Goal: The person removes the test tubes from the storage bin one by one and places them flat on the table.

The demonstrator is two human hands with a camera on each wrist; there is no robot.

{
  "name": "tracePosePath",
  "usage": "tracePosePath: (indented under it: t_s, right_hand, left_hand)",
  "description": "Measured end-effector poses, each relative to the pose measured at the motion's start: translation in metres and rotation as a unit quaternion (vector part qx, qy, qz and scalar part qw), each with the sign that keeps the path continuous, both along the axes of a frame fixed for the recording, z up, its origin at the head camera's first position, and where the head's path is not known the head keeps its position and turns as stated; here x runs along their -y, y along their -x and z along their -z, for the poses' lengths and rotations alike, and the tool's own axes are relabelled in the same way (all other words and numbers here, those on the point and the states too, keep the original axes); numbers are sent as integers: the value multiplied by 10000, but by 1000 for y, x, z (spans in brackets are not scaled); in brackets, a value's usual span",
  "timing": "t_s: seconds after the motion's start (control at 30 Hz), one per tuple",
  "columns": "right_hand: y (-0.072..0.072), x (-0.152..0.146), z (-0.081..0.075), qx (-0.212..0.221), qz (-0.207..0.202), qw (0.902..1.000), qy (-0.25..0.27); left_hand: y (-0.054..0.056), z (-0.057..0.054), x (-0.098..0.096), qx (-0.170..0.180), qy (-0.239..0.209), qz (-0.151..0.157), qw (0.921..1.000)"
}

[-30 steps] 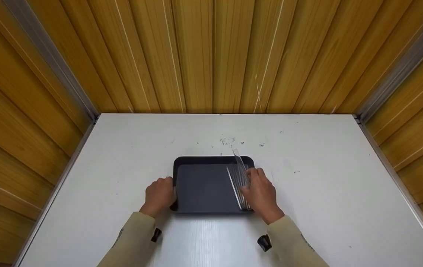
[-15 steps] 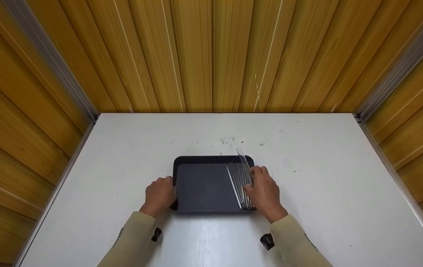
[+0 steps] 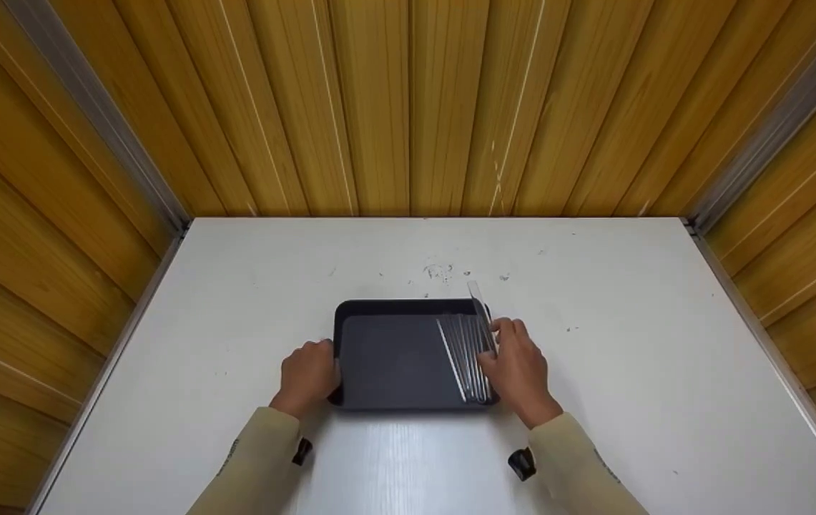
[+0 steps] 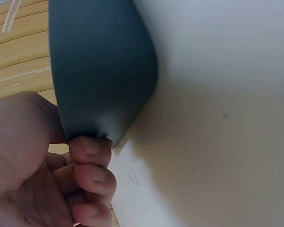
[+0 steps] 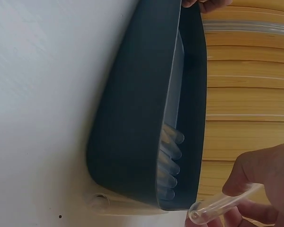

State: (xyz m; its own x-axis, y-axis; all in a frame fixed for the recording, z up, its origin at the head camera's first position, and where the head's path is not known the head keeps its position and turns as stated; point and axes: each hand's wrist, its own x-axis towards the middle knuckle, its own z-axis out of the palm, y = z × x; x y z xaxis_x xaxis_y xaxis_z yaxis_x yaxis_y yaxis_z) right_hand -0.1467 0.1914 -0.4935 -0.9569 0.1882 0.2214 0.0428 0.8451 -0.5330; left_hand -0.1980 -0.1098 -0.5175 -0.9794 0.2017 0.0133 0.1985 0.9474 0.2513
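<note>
Right hand, right of centre in the head view, pinches a clear tube between thumb and fingers. Tube runs up and slightly left from the grip, long axis steep in the frame, far end jutting past the upper right corner of the dark tray. Tray sits lower centre, directly left of this grip. Fanned tubes lie along its right side, tilted much the same way, so the held one is near parallel, over by the right rim. Contact with the rim: cannot tell. Left hand grips the tray's left wall, fingers curled, well apart from the tubes; right hand much nearer them. Low in the right wrist view, a loose tube just beside the tray's outer wall.
</note>
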Motion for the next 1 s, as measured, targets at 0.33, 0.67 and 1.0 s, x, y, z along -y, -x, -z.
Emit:
tracePosePath:
  t_s: [0.33, 0.67, 1.0]
  right_hand:
    - [-2, -5, 1, 180, 84, 9998, 75]
    - [-4, -7, 4, 449, 116, 9985, 301]
    - [-4, -14, 8, 372, 168, 9988, 287]
  left_hand:
    - [0, 1, -1, -4, 11, -10, 10000]
    - [-2, 0, 1, -13, -54, -43, 10000]
    - [0, 2, 1, -197, -87, 30, 9998]
